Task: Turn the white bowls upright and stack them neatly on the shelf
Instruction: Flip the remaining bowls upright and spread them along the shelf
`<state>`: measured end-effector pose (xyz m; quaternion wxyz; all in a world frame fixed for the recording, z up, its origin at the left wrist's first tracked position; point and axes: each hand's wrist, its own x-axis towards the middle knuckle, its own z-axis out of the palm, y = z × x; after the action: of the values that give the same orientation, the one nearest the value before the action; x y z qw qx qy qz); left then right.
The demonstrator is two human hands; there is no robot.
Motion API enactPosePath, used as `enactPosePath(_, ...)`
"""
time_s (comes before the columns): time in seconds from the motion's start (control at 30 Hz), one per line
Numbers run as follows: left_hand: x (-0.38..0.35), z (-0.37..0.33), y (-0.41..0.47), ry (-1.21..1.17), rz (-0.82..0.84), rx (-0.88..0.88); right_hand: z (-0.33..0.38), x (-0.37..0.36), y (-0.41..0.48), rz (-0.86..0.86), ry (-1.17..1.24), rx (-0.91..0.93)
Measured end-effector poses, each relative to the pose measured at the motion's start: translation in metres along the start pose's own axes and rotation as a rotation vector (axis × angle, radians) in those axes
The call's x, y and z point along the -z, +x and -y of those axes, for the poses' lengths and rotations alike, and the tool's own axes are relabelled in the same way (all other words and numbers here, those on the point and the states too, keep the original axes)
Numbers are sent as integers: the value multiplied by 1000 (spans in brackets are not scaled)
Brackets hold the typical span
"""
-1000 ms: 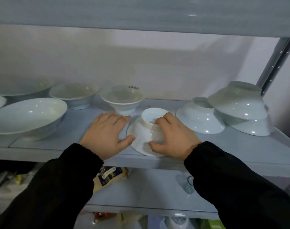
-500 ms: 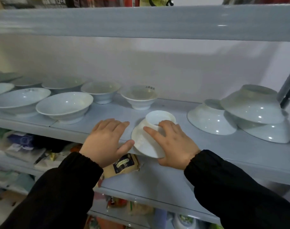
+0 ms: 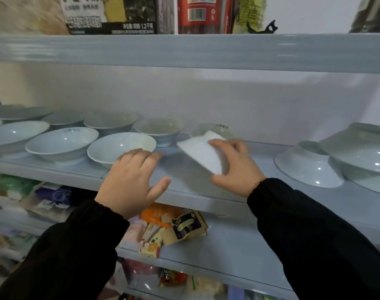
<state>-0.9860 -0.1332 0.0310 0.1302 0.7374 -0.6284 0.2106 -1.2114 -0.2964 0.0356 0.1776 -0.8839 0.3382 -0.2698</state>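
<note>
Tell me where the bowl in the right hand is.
Head view, centre: the right hand grips the tilted bowl over the shelf, just in front of a small upright bowl, left of the upside-down bowls.

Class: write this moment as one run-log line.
right hand: grips small bowl, tilted | left hand: open over shelf | inverted bowls: at right

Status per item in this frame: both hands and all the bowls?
held bowl: tilted, blurred, neither upright nor inverted.
right hand: grips held bowl.
left hand: open, holds nothing.
left bowls: upright, side by side.
rear bowl: upright, behind held bowl.
right bowls: upside down on shelf.
</note>
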Motion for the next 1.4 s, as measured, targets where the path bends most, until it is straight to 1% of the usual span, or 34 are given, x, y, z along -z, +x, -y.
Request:
enactPosePath(0.03,1,9,0,0,-2,1,5,-1,6,-69,172,-60)
enactPosePath(0.1,4,22,-1,4,-12,3,14,-4,15,-222,630,-220)
enactPosePath(0.13,5,27,-1,2,-17,2,16,-7,19,-269,839,-327)
enactPosePath(0.17,5,32,-1,-6,-22,-1,19,-11,22,-282,996,-425)
enactPosePath(0.23,5,40,-1,-23,-22,-19,22,-22,25,-239,1164,-542)
enactPosePath(0.33,4,49,-1,-37,-12,-57,29,-41,28,-178,1265,-595)
enactPosePath(0.47,-1,60,0,-57,-3,-94,36,-59,30,-154,1224,-647)
enactPosePath(0.8,-11,67,3,-97,14,-129,33,-63,41,-236,1152,-670)
enactPosePath(1.03,-16,66,3,-112,19,-159,27,-67,45,-267,1167,-731)
enactPosePath(1.1,-17,64,4,-117,14,-169,23,-66,42,-269,1132,-745)
enactPosePath(1.13,-17,62,5,-127,9,-175,21,-65,39,-260,1064,-740)
enactPosePath(1.2,-20,56,7,-152,3,-189,16,-59,30,-241,822,-679)
enactPosePath(1.33,-25,33,14,-188,-13,-229,4,-39,3,-171,207,-377)
enactPosePath(1.4,-28,17,19,-213,-14,-262,-4,-29,-9,-86,-93,-290)
